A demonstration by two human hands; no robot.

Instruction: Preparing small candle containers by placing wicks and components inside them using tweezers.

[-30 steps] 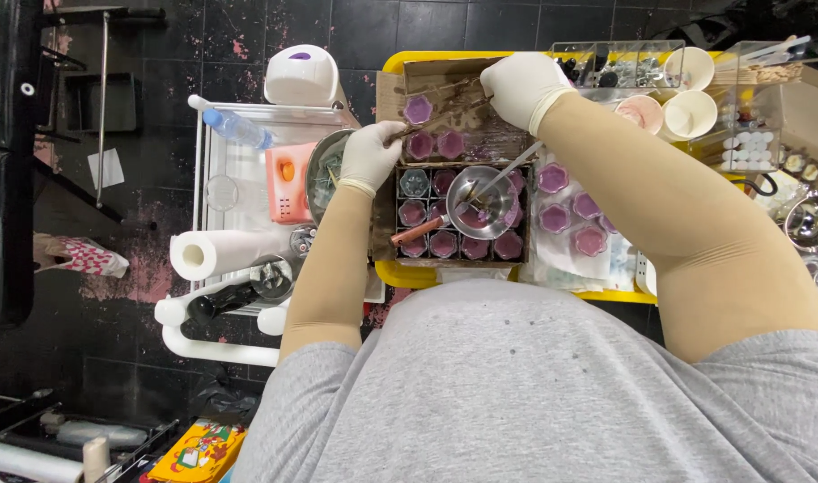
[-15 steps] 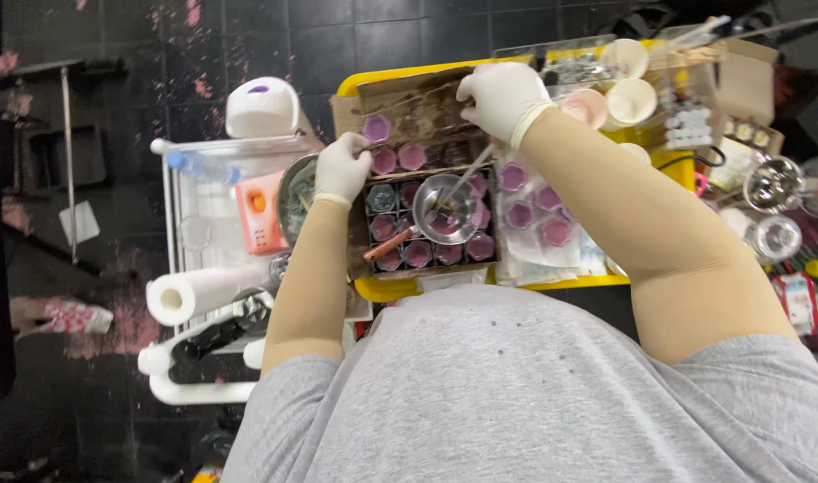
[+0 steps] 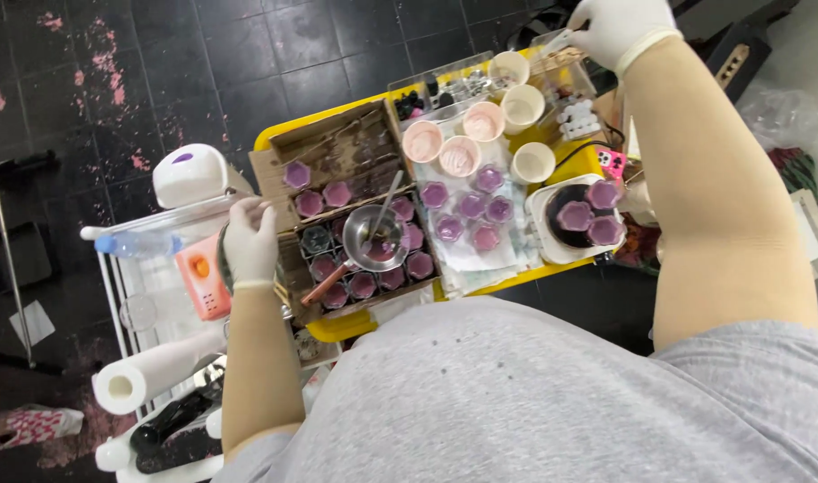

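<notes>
A yellow rectangular work table [image 3: 355, 324] carries a brown cardboard tray [image 3: 337, 152] packed with small purple-filled hexagonal moulds [image 3: 337, 193]. Just left of it stands a white wire trolley [image 3: 114, 286] with a white paper-towel roll [image 3: 149, 376] and a clear plastic water bottle [image 3: 139, 243]. The right arm stretches far forward over the table's far corner; the right hand [image 3: 616, 27], in a white glove, is curled there by clear plastic boxes [image 3: 445, 88], but what its fingers clasp cannot be told. The left forearm runs straight ahead, the gloved left hand [image 3: 250, 243] resting at the tray's left edge, fingers bent, grip unclear. A small steel saucepan [image 3: 373, 240] with a wooden handle sits on the moulds, just right of those fingers and not touching them.
</notes>
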